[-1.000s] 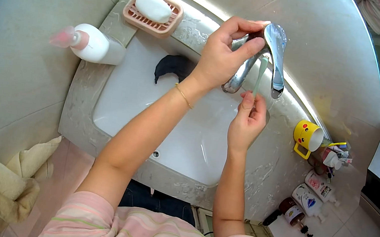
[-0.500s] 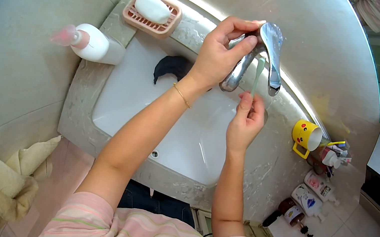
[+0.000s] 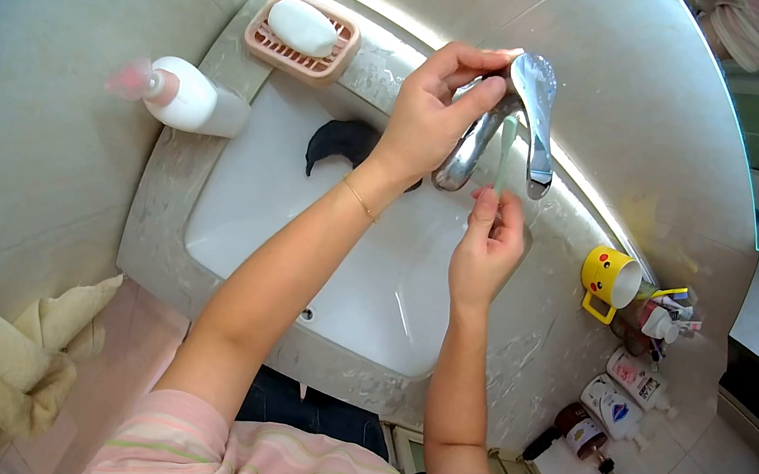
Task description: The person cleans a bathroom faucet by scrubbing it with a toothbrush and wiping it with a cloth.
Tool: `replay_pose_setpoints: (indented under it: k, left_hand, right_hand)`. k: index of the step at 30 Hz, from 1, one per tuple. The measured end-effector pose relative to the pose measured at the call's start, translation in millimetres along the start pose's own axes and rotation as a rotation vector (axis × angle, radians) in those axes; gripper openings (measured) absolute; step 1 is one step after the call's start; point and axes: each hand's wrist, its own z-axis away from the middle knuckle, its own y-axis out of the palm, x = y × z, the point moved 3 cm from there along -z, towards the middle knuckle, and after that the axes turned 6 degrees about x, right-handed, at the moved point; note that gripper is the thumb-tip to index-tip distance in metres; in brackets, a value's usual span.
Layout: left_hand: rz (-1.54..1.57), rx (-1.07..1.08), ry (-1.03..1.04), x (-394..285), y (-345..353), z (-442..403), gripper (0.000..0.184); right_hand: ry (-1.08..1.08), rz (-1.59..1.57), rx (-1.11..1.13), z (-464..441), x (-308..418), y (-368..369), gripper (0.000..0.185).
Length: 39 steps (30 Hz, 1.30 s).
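Observation:
My left hand [image 3: 436, 115] grips the base of the chrome faucet [image 3: 532, 96], thumb on the near side and fingers behind. In my right hand [image 3: 488, 246] is the end of a thin pale green brush [image 3: 506, 153], pinched between thumb and fingers. The brush stands upright, its upper end between the faucet's spout and lever, near the metal. Under my left wrist a dark cloth [image 3: 340, 144] lies in the white sink [image 3: 361, 285], partly hidden by the arm.
A pink dish [image 3: 327, 73] holds white soap [image 3: 303, 27]. Left stands a pump bottle [image 3: 196, 99]. On the right are a yellow mug [image 3: 602, 273], toiletries and several bottles [image 3: 612, 405]. A beige towel [image 3: 17, 366] hangs lower left.
The view has shifted slightly, so the faucet and both hands appear a little further left and lower. Both hands keep their holds, and the brush remains beside the faucet.

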Motion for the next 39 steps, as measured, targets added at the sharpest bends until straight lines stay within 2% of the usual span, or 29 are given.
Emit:
replay_pose_setpoints:
  k: [4,9,15,19,22,25,27,31,33,34,37,39]
  left_hand:
    - [0.062,0.025,-0.061,0.1,-2.2,-1.3,0.017]
    - [0.050,-0.026,-0.027,4.4,1.7,1.4,0.020]
    - [-0.029,-0.008,0.017,7.8,3.3,4.0,0.021]
    - [-0.029,-0.011,0.008,10.3,2.7,4.3,0.021]
    - [-0.005,-0.012,0.035,9.2,3.0,6.2,0.021]
    - [-0.038,-0.025,0.005,8.2,3.6,5.0,0.020]
    - [0.008,-0.014,-0.002,9.6,2.8,4.7,0.020]
    - [-0.009,0.059,-0.013,4.9,-2.3,-10.5,0.022]
    - [-0.127,0.158,-0.080,2.4,-0.4,-18.6,0.024]
    - [-0.139,0.153,-0.145,0.1,1.4,-19.1,0.029]
    - [-0.030,0.165,-0.132,1.9,-2.2,-12.6,0.032]
    - [-0.081,0.141,-0.194,3.0,-3.6,-3.6,0.035]
  right_hand:
    - [-0.045,0.051,0.002,-1.4,8.9,1.7,0.023]
    - [-0.100,0.291,-0.062,-18.9,31.5,8.9,0.026]
    - [-0.073,0.205,-0.144,-5.0,18.2,3.4,0.032]
    - [-0.035,0.175,-0.090,-16.2,25.5,10.4,0.031]
    - [-0.084,0.175,-0.054,-17.8,28.2,17.2,0.029]
    - [-0.097,0.083,-0.166,-11.5,20.1,13.2,0.031]
    - [-0.069,0.165,-0.054,-17.1,23.5,13.2,0.032]
    - [-0.056,0.170,-0.018,-16.1,25.6,13.2,0.030]
    - [0.106,0.143,-0.062,1.6,-3.7,2.2,0.028]
    - [0.102,0.143,-0.059,5.2,-4.7,-2.4,0.028]
    - [0.100,0.115,0.009,10.8,0.8,-11.2,0.027]
    - [0.082,0.300,0.086,-1.4,14.9,-11.5,0.031]
